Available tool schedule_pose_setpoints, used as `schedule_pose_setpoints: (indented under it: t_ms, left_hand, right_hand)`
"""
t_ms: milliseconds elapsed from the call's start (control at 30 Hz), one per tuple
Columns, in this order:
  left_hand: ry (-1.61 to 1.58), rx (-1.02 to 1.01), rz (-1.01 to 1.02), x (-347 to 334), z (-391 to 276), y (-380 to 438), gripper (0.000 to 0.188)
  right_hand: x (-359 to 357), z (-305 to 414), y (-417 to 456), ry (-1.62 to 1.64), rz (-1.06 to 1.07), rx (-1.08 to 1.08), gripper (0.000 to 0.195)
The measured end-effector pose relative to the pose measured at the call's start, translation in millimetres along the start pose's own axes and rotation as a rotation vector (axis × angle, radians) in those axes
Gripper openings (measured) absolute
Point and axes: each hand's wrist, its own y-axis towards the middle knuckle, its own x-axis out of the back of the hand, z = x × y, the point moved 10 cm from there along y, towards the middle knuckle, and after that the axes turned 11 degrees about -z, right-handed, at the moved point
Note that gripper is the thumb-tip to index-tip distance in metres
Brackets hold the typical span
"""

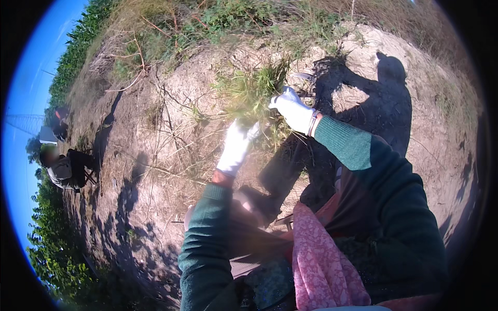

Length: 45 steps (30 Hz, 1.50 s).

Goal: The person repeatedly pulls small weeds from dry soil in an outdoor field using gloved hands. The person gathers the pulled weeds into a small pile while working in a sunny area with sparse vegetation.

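My left hand [236,147], in a white glove, reaches to the lower edge of a loose pile of green grass and weeds [249,87] on dry soil. Glare and blur hide its fingertips, so I cannot tell whether they hold stems. At the pile's right side is my right hand [292,109], also white-gloved, with its fingers curled in against green blades that it seems to grip. Just beyond it, a pale curved object [302,76], perhaps a blade, lies by my shadow. A pink patterned cloth [319,264] hangs over my lap.
Dry stalks [171,136] and thin branches lie left of the pile. A person [64,171] sits on a low folding seat at the far left, and another person [60,122] is farther off. Green brush [218,23] borders the ground ahead. My shadow [373,105] falls to the right.
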Motion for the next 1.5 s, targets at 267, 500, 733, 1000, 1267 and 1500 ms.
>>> schedule_pose_setpoints:
  t_ms: [267,500,733,1000,1267,1500]
  left_hand:
    - [0.068,-0.122,-0.121,-0.3,-27.5,0.2,0.038]
    - [0.412,-0.266,-0.09,10.2,-34.8,-19.7,0.028]
    - [0.292,-0.32,-0.123,16.8,-15.8,-20.1,0.024]
    - [0.209,-0.072,0.005,4.3,27.3,-18.7,0.027]
    - [0.352,-0.297,0.006,-5.3,25.6,-18.4,0.026]
    - [0.402,-0.294,0.079,4.4,43.2,-25.8,0.039]
  right_hand:
    - [-23.7,-33.1,22.8,-1.083,0.315,0.498,0.019]
    - [-62.0,-16.0,-30.5,-1.262,0.329,1.288,0.019]
    - [-56.3,-32.0,-15.5,-1.313,0.297,1.126,0.018]
    - [-66.4,-37.7,-56.1,-1.816,0.354,1.575,0.012]
    - [-54.8,-73.1,-25.7,-1.907,0.293,1.714,0.012]
    - [-69.9,-38.0,-61.2,-1.872,0.428,1.555,0.013]
